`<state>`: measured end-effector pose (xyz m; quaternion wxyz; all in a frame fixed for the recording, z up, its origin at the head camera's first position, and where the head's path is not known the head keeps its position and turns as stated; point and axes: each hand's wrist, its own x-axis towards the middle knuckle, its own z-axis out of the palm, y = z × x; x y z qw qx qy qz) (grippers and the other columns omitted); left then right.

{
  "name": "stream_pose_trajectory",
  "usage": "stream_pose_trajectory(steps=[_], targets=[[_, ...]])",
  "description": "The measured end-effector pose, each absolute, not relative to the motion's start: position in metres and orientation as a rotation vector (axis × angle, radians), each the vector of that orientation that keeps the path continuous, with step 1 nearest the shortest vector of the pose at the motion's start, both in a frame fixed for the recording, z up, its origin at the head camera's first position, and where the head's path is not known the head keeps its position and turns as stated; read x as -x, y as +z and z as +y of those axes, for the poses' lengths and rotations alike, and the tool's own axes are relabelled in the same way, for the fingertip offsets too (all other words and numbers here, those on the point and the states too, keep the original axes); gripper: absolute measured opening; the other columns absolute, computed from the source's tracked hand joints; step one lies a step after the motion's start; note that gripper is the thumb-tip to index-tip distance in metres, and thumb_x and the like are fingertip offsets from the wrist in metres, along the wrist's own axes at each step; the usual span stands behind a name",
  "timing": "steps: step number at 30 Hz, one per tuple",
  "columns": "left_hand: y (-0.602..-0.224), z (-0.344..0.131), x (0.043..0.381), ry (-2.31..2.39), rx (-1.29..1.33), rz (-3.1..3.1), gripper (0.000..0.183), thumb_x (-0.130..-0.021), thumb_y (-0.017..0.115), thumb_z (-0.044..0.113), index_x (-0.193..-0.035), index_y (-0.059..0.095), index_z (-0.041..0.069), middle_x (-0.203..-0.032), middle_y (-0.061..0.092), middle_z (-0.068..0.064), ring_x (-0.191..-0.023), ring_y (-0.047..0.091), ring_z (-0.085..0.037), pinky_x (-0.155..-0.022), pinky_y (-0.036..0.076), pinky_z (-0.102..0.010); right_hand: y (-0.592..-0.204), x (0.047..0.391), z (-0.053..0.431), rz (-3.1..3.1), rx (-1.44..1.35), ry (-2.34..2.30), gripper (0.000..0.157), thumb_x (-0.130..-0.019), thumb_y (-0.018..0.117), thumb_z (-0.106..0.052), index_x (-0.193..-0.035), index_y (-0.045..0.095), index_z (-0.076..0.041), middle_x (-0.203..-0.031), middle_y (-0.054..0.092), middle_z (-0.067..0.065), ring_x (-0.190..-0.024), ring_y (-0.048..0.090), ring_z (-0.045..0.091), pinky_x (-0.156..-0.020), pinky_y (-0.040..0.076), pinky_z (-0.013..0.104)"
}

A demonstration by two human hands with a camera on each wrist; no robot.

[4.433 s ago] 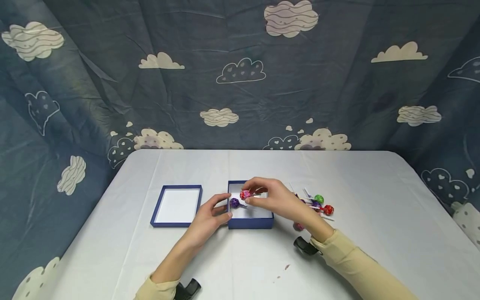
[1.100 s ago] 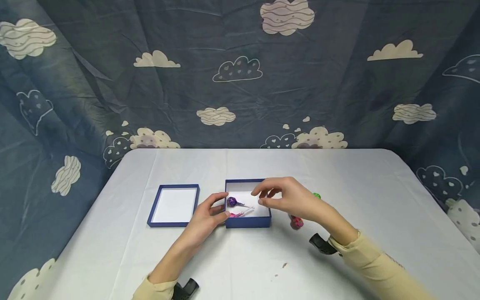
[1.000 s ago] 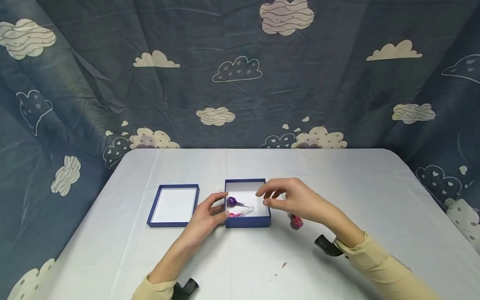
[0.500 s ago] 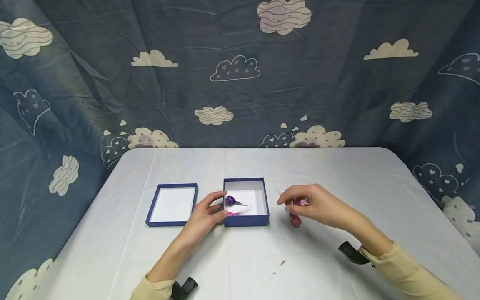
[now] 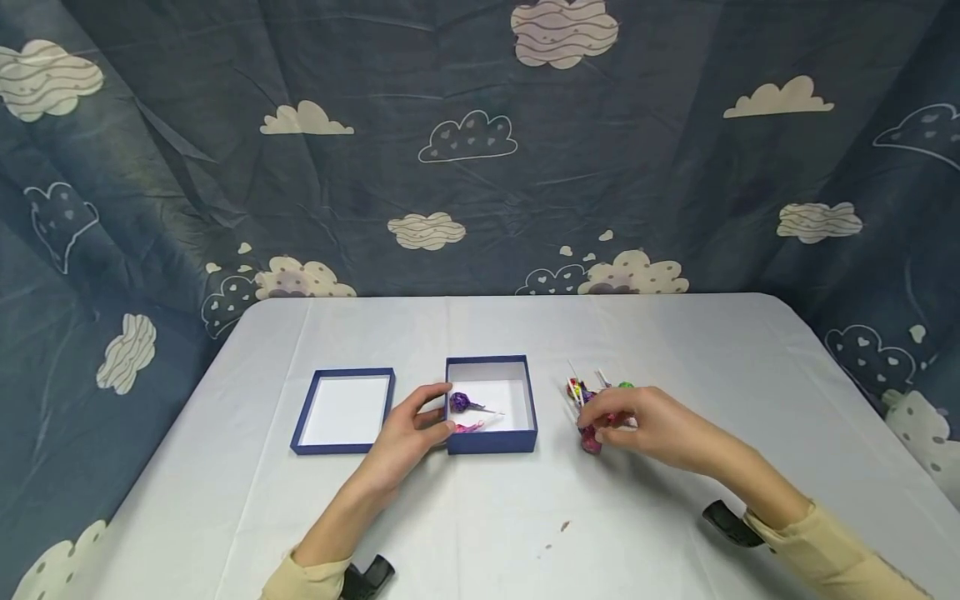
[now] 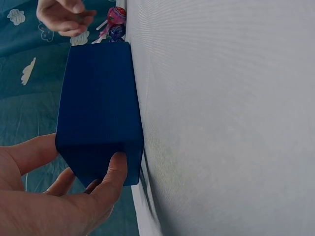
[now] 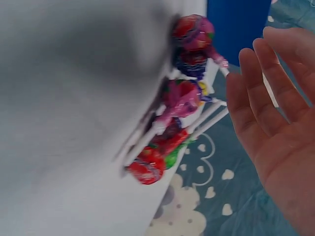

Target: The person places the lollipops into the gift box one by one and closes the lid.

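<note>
Right hand (image 5: 651, 423) closer, lollipops (image 7: 181, 101) just beside

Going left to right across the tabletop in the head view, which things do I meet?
Shallow blue-rimmed square lid with a white inside, bare left hand, open blue square box with a white inside, bare right hand.
</note>
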<state>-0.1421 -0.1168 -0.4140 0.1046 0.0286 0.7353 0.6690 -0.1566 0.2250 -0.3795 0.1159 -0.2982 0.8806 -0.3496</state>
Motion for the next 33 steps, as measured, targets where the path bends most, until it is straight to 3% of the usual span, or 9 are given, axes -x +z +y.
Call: stream_pose_trajectory(steps=[5,9,22,33], targets=[[-0.413,-0.117,0.142,1.967,-0.085,2.174,0.052,-0.090,0.065,0.004,-0.140,0.051,0.008,-0.148,0.041,-0.012,-0.127,0.049,-0.034,-0.097,0.047,-0.043,-0.388,0.157,0.230,2.573,0.873,-1.003,0.030,-0.086,0.068,0.003,-0.107,0.073,-0.018,-0.105,0.069,-0.008,-0.094,0.062,0.014,-0.081,0.053,0.033],[-0.413,-0.117,0.143,1.973,-0.086,2.164,0.052,-0.090,0.065,0.003,-0.140,0.051,0.007,-0.148,0.041,-0.012,-0.128,0.049,-0.034,-0.097,0.047,-0.043,-0.393,0.159,0.230,2.565,0.870,-0.971,0.031,-0.086,0.069,0.002,-0.107,0.073,-0.020,-0.106,0.068,-0.009,-0.094,0.061,0.014,-0.081,0.053,0.031],[-0.416,-0.116,0.143,1.956,-0.075,2.185,0.052,-0.089,0.066,0.004,-0.139,0.052,0.008,-0.149,0.041,-0.013,-0.127,0.050,-0.035,-0.096,0.048,-0.042,-0.396,0.159,0.229,2.571,0.939,-0.851,0.035,-0.084,0.072,0.003,-0.108,0.073,-0.022,-0.108,0.067,-0.011,-0.102,0.060,0.013,-0.087,0.052,0.039],[-0.416,-0.117,0.143,1.989,-0.082,2.149,0.052,-0.089,0.065,0.002,-0.139,0.051,0.007,-0.148,0.042,-0.014,-0.128,0.048,-0.035,-0.094,0.049,-0.041,-0.399,0.154,0.227,2.514,0.956,-0.880,0.033,-0.083,0.073,0.003,-0.104,0.073,-0.021,-0.104,0.066,-0.010,-0.094,0.059,0.013,-0.080,0.053,0.032]])
